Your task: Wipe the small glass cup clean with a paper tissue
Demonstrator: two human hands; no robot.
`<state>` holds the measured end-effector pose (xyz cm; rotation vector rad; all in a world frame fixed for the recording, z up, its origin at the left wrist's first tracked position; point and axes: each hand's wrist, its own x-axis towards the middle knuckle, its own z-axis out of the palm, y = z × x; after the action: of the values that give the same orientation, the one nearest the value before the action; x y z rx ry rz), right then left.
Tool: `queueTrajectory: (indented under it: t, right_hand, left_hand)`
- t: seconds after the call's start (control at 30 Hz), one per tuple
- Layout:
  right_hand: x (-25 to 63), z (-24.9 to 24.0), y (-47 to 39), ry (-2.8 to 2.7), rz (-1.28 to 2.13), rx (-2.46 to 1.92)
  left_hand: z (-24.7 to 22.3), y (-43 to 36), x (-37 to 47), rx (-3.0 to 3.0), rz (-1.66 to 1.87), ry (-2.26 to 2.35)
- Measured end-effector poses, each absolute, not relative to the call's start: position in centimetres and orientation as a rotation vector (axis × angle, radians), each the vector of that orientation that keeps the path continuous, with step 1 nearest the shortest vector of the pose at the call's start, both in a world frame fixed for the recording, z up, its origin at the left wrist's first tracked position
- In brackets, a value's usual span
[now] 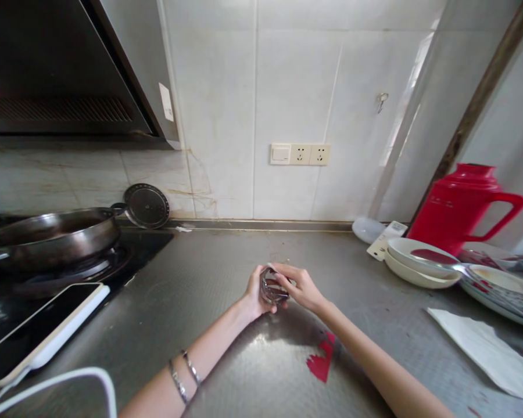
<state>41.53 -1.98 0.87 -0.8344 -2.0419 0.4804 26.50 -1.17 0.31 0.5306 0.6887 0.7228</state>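
Note:
Both of my hands meet over the middle of the steel counter, around a small round, shiny dark object. It looks like metal or glass, with lighter streaks, but its exact kind is unclear. My left hand wraps around its left side and underside. From the right, my right hand has its fingers bent onto the top and front of the object, covering part of it. Below the hands, a torn red scrap lies on the counter.
At left, a metal pan sits on the black stove beneath a range hood. A phone with a white cable is nearer. Right are a red thermos, stacked bowls and a white paper.

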Motion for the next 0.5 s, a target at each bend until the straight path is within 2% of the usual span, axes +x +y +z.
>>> queueTrajectory:
  t: [0.1,0.2,0.37,0.5]
  right_hand:
    - [41.4,0.3,-1.6,-1.852,0.802,-0.918]
    - [41.5,0.0,-1.2,-1.707,0.936,-0.941]
    - [41.8,0.5,-1.4,-1.624,0.945,-0.942]
    - [42.1,1.3,-1.9,-1.731,0.712,-0.916]
  left_hand:
    - [0.5,-1.6,26.8,0.600,0.701,0.682]
    - [0.7,-1.8,27.0,0.596,0.696,0.667]
    - [0.9,-1.6,26.8,0.569,0.690,0.669]
    - [1.0,-1.5,26.5,0.554,0.689,0.713]
